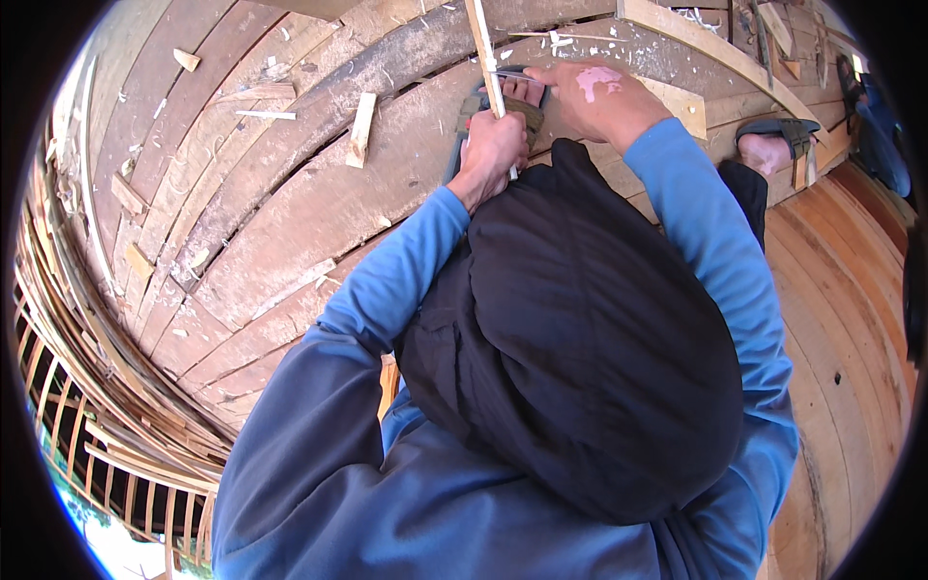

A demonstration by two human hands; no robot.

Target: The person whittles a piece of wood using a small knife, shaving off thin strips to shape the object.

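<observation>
Gripping a slim, pale wooden strip, the left hand sits near the far side of the bent knees, its fingers curled closed around the wood and its back turned up. The left forearm slants up to it from the near left, sleeve pushed out to the wrist. The strip stands at a slant, its far end leaning a little left past the upper edge and its near end poking out below the fist, close to the dark trousers. Coming in from the right, the right hand lies a little farther off, wrist bent inward, fingers drawn narrow and pointing left, around what looks like a thin blade that reaches across to the strip; its handle is hidden. Just beyond the left fist, a sandalled foot rests on the plank floor, behind the strip. To the left lies a short wood piece, with pale shavings scattered around it. At the near left, a slatted frame edges the floor, with a long heap of thin strips lying along its inner side.
</observation>
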